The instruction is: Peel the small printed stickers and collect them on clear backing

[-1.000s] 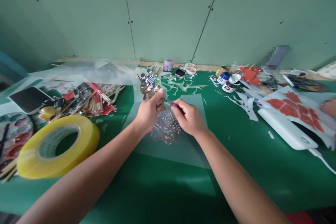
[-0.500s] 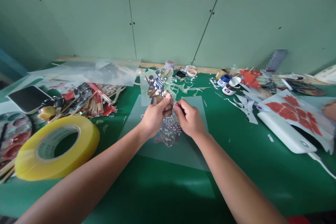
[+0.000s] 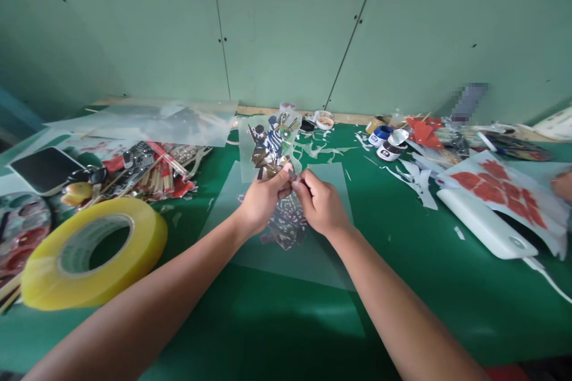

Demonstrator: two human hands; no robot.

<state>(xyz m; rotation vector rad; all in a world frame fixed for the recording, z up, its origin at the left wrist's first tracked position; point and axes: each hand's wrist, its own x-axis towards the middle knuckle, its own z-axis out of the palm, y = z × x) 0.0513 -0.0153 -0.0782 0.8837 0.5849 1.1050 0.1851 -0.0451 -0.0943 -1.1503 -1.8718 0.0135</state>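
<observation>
My left hand is closed on a painted, translucent plastic-film figure, gripped near its lower end between thumb and fingers. The figure is striped blue and white, with brown and green parts. Right beside it, my right hand pinches a small dark piece at the left thumb tip. Whether that piece belongs to the figure, I cannot tell. Below both hands, another patterned dark film piece rests on a translucent sheet on the green table.
At the left are a big yellow tape roll, a paint palette, a phone and piled sticks. On the right stand paint jars, film scraps, a white device with a cable and a red-painted sheet; another person's hand is at the edge.
The small dark piece now shows between my fingertips. My right fingers have shifted slightly, and the held figure has turned a little. The whole view has moved slightly.
</observation>
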